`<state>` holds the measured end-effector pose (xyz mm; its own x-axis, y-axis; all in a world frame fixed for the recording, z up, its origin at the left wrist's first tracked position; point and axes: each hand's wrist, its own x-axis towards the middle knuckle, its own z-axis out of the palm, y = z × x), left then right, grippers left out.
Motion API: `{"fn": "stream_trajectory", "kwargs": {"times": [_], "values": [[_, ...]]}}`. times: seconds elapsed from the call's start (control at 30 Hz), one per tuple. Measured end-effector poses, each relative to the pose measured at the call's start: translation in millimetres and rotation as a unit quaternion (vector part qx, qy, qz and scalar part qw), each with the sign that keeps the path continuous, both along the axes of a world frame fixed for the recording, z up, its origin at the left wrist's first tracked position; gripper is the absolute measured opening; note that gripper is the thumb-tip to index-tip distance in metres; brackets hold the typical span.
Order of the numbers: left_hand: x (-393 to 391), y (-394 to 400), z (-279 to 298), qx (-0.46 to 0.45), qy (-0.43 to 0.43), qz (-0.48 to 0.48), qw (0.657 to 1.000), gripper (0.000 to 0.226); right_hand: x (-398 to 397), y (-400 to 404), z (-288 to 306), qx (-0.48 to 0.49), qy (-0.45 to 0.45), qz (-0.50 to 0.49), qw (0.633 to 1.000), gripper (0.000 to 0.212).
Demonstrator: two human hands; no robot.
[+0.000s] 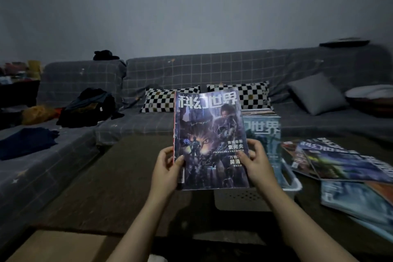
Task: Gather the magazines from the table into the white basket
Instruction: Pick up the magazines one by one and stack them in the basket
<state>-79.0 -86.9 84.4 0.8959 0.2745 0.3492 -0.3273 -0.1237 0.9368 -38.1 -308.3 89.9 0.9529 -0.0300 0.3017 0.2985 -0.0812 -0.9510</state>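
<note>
Two bare forearms come into the frame from the lower edge, one at lower centre-left and one at lower right. No sleeve covers them up to the edge of the picture. The left hand (168,171) and the right hand (256,162) wear no glove, ring or watch.

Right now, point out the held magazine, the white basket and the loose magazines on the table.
held magazine (210,140): head view, cover middle.
white basket (240,199): head view, perforated front wall.
loose magazines (344,164): head view, top cover of the spread at right.
</note>
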Motion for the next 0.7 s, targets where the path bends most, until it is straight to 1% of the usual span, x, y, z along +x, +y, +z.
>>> {"fn": "stream_trajectory", "kwargs": {"times": [0.13,0.23,0.33,0.43,0.53,0.6,0.7], "values": [[28.4,-40.8,-2.2,0.013,0.009,-0.025,1.000,0.027,9.1,-45.6,-0.5,0.003,0.005,-0.051,0.999,0.028],[50.9,-65.3,-6.2,0.041,0.032,0.004,0.999,0.027,21.7,-69.0,-2.0,0.001,0.014,-0.085,0.996,0.030],[69.0,-85.0,-10.3,0.063,0.042,0.038,0.996,0.019,36.3,-81.9,-4.8,-0.016,0.024,-0.109,0.994,0.029],[80.1,-100.7,-19.4,0.109,0.057,0.066,0.990,0.017,47.6,-91.1,-12.2,-0.053,0.029,-0.147,0.987,0.023],[86.2,-109.1,-33.1,0.153,0.079,0.075,0.982,0.014,54.0,-97.0,-27.8,-0.108,0.040,-0.191,0.975,0.017],[88.8,-110.4,-39.2,0.196,0.089,0.074,0.974,0.017,54.1,-99.1,-38.7,-0.128,0.054,-0.215,0.967,0.017],[89.8,-110.4,-42.6,0.266,0.087,0.079,0.957,0.028,54.7,-101.1,-48.0,-0.177,0.076,-0.257,0.947,0.019]]}}
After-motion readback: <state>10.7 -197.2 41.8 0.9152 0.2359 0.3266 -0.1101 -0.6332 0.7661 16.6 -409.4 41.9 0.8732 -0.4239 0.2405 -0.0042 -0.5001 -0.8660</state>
